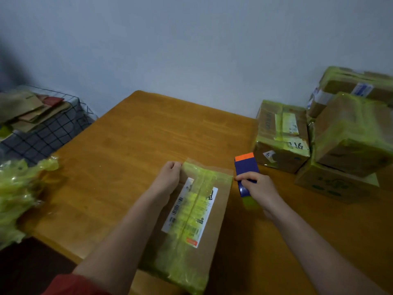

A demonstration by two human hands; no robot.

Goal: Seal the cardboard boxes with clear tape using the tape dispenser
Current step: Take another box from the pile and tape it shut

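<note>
A flat cardboard box (217,211) lies on the wooden table (131,150) in front of me, with a white shipping label and yellow-green tape down its middle. My left hand (168,177) rests at the box's far left corner with its fingers curled on the edge. Just right of the box, my right hand (258,187) grips the blue tape dispenser (246,169), which has an orange front end and a yellowish tape roll below the hand.
Several taped cardboard boxes (282,135) are stacked at the table's right side. A heap of crumpled yellow-green plastic (19,192) lies at the left edge. Behind it, a wire basket (53,128) holds flattened cardboard. A pale wall stands behind the table.
</note>
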